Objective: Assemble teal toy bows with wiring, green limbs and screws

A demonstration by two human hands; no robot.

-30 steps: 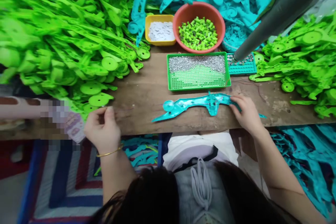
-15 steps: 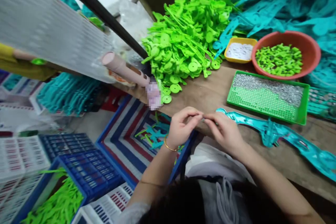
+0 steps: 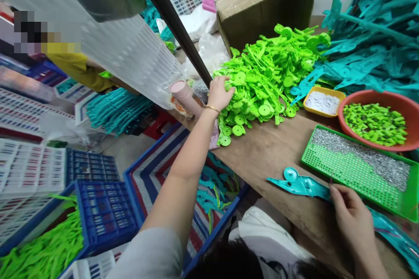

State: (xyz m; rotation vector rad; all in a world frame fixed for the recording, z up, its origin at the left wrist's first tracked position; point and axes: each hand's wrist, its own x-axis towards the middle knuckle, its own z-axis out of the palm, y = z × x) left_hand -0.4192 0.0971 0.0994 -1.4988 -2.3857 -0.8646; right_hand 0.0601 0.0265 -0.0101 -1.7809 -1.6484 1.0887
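Note:
My left hand (image 3: 221,93) reaches out to the left edge of a heap of bright green plastic parts (image 3: 262,78). Its thumb and fingers are apart, and I see nothing held in it. My right hand (image 3: 353,216) is closed in a pinch on a small thin dark piece (image 3: 331,179), too small to name. That hand is above a long teal plastic part (image 3: 301,185) lying on the wooden table, and covers its middle.
A green tray (image 3: 347,178) of small metal pieces sits beyond my right hand. Behind it stand a red bowl (image 3: 379,141) of green pieces and a yellow dish (image 3: 307,107). A dark pole (image 3: 180,26) rises by my left hand. Blue crates (image 3: 104,213) stand lower left.
My hands were together in front of me and have separated. The left has moved forward to the green heap; the right has moved over the teal part. The camera view has shifted.

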